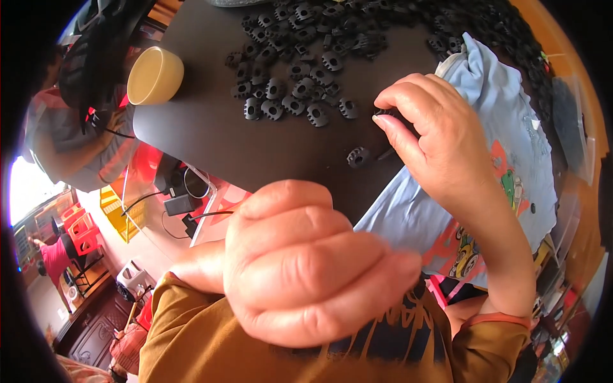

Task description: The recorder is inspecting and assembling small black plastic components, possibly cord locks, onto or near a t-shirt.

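Head view: the right hand, pinched narrowly on a small dark piece, could drop it through slack grip; whether the curled left hand holds anything, one cannot tell.

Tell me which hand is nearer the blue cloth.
Right. The right hand overlaps the blue cloth in view; the left hand is mostly left of it, nearer the camera.

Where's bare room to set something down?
Bare tabletop lies between the yellowish cup and the black parts, continuing toward the left hand. Crowded: the far side, heaped with such parts, and the right, where the blue cloth and right hand are.
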{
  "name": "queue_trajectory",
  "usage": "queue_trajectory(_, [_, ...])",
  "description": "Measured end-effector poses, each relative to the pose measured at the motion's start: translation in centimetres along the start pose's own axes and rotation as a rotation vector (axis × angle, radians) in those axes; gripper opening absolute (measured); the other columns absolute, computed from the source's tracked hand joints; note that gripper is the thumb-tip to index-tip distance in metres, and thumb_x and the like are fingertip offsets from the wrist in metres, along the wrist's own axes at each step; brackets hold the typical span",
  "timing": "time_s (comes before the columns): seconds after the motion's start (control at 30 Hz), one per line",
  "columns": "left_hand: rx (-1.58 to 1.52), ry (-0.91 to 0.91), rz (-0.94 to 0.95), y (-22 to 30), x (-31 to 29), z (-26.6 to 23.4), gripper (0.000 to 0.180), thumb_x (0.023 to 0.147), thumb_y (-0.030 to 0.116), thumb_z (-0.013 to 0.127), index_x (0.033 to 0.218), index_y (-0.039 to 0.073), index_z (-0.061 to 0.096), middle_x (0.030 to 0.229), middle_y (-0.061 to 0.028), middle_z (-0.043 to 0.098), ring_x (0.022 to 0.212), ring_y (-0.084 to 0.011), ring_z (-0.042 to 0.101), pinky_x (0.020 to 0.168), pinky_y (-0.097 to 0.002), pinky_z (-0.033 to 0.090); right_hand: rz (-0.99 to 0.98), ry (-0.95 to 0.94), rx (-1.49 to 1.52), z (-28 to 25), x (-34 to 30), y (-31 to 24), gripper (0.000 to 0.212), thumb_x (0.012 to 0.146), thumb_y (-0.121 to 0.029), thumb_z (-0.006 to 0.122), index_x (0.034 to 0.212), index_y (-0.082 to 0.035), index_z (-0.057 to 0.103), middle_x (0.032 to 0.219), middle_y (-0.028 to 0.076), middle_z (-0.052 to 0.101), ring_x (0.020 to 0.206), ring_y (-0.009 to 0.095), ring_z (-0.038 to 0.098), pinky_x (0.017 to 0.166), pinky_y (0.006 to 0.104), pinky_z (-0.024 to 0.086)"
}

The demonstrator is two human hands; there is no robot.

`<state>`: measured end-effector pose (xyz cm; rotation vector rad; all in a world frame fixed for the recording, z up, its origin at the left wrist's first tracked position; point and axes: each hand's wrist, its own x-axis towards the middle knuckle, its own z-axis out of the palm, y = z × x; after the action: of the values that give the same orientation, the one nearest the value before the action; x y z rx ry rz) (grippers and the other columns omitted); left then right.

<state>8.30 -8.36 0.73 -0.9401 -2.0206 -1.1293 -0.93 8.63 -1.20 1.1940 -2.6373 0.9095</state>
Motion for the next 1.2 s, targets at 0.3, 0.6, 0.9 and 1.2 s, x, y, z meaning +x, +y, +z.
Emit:
queue_trajectory(0.3, [0.227,-0.167,0.072,-2.4,-0.3,2.4,0.031,0.057,0.003,0.066,0.088,-0.002,0.065,0.074,-0.0073,0.057,0.053,-0.0158,0.052,0.047,-0.0275,0.039,0.523,0.318,0.643,-6.5,-4.7,1.2,0.017,0.088,-0.004,0.053,0.103,0.0,0.059,0.089,0.001,0.057,0.079,0.007,0.054,0.073,0.0204,0.042])
queue_trajectory(0.6, [0.592,-0.545,-0.352,-1.1,-1.2,3.2,0.036,0.073,0.003,0.064,0.108,0.006,0.059,0.085,-0.0068,0.054,0.07,-0.0251,0.055,0.065,-0.0353,0.045,0.703,0.664,0.813,-9.9,-12.7,4.7,0.021,0.084,-0.004,0.058,0.104,0.001,0.059,0.085,0.003,0.059,0.079,0.011,0.058,0.075,0.022,0.045])
queue_trajectory(0.9, [0.374,-0.471,-0.272,-0.8,5.0,8.3,0.03,0.068,0.001,0.062,0.098,0.007,0.063,0.085,-0.0061,0.057,0.072,-0.0245,0.057,0.065,-0.0341,0.046,0.555,0.508,0.895,-9.1,-13.9,4.5,0.022,0.083,-0.002,0.058,0.105,0.0,0.057,0.098,0.007,0.059,0.085,0.012,0.057,0.079,0.0243,0.046])
queue_trajectory(1.2, [0.394,-0.709,-0.013,-2.2,6.3,12.2,0.013,0.066,0.002,0.058,0.078,0.006,0.055,0.078,-0.0047,0.05,0.064,-0.0233,0.054,0.06,-0.034,0.043,0.424,0.442,0.946,-8.8,-14.0,3.7,0.027,0.08,0.003,0.06,0.106,0.002,0.053,0.097,0.006,0.058,0.085,0.008,0.051,0.077,0.021,0.042])
